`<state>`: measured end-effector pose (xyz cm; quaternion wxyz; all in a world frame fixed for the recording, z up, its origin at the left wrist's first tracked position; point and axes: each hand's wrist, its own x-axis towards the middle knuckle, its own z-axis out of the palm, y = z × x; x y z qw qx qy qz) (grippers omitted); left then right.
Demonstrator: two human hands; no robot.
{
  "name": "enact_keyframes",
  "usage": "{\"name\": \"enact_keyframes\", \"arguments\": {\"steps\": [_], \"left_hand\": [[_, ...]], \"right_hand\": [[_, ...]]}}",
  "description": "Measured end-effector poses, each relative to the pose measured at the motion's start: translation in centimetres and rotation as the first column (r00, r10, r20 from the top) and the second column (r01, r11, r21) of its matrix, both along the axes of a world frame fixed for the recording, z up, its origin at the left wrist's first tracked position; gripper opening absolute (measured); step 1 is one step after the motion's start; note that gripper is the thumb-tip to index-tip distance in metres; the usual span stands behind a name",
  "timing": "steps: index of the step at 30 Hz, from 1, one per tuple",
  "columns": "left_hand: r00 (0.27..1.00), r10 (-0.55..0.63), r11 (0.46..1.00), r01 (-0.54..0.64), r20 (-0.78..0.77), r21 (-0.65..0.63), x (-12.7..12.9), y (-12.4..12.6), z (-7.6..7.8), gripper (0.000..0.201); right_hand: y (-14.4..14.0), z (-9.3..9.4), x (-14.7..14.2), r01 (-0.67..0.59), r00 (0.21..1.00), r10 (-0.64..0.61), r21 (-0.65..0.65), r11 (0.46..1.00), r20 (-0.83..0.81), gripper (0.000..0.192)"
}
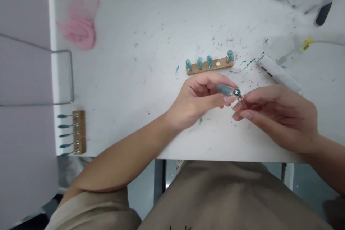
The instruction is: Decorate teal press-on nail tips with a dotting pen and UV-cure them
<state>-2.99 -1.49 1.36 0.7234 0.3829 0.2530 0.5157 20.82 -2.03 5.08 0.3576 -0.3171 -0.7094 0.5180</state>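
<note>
- The left hand (198,103) comes in from the left side. Its arm lies on a slant over the front edge of the counter (121,75).
- The left hand's fingers are bent, and its thumb points to the right. It is pinching a blue-green fake nail (224,90) between thumb and fingers.
- The fake nail lies on its side in that grip, above the counter, near the front edge.
- The right hand (283,118) comes in from the right, with its arm bent in toward the middle. Its thumb and fingers point left.
- The right hand is grasping a small pinkish tube (242,102) by its sides. The tube leans a bit, with a shiny silver top (237,92) pointing up.
- The silver top is right by the end of the fake nail. I can't tell if they touch.
- The two hands are close together, with their fingertips almost meeting.
- Just past the left hand is a wooden bar (223,63). Four more blue-green nails stand on it, and a white dot shows between two of them.
</note>
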Motion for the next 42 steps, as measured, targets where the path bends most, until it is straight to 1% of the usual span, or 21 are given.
{"name": "enact_keyframes", "arguments": {"steps": [5,11,14,20,23,27,31,35,42], "left_hand": [[1.0,0.009,0.999,-0.01,-0.02,-0.031,0.1,-0.02,0.21,0.015],[1.0,0.005,1.0,-0.005,-0.002,0.013,0.23,0.02,0.15,0.016],[0.999,0.018,1.0,-0.018,-0.031,0.002,0.18,0.0,0.05,0.015],[0.999,0.014,1.0,-0.014,-0.043,0.014,-0.07,-0.05,0.06,0.013],[1.0,0.003,1.0,-0.003,-0.028,0.007,-0.01,0.03,0.13,0.015],[1.0,-0.006,0.999,0.006,-0.009,-0.043,0.16,0.16,0.2,0.017],[1.0,-0.012,0.999,0.012,0.007,-0.049,0.17,0.18,0.24,0.021],[1.0,-0.008,0.998,0.006,-0.025,-0.069,0.12,0.08,0.32,0.026],[1.0,-0.006,0.998,0.004,-0.031,-0.065,0.11,0.03,0.35,0.028]], "right_hand": [[-0.02,-0.13,-0.1,0.008,0.999,-0.009,-0.042,0.999,-0.033,0.033],[-0.06,0.19,-0.17,0.012,0.999,-0.014,-0.06,0.998,-0.038,0.028],[-0.02,0.16,-0.1,0.011,1.0,-0.012,-0.047,0.999,-0.022,0.026],[0.05,0.04,0.03,-0.046,0.999,0.046,0.003,0.999,0.015,0.028],[-0.04,0.09,-0.01,-0.009,1.0,0.009,-0.015,1.0,0.012,0.028],[-0.08,0.1,-0.12,0.017,1.0,-0.018,-0.034,0.999,-0.017,0.03],[0.07,0.0,-0.07,0.004,1.0,-0.004,-0.014,1.0,0.002,0.03],[0.25,-0.05,0.07,-0.031,0.999,0.031,0.015,0.999,0.029,0.029],[0.18,0.12,0.01,-0.021,0.999,0.019,0.029,0.999,0.037,0.029]]}}
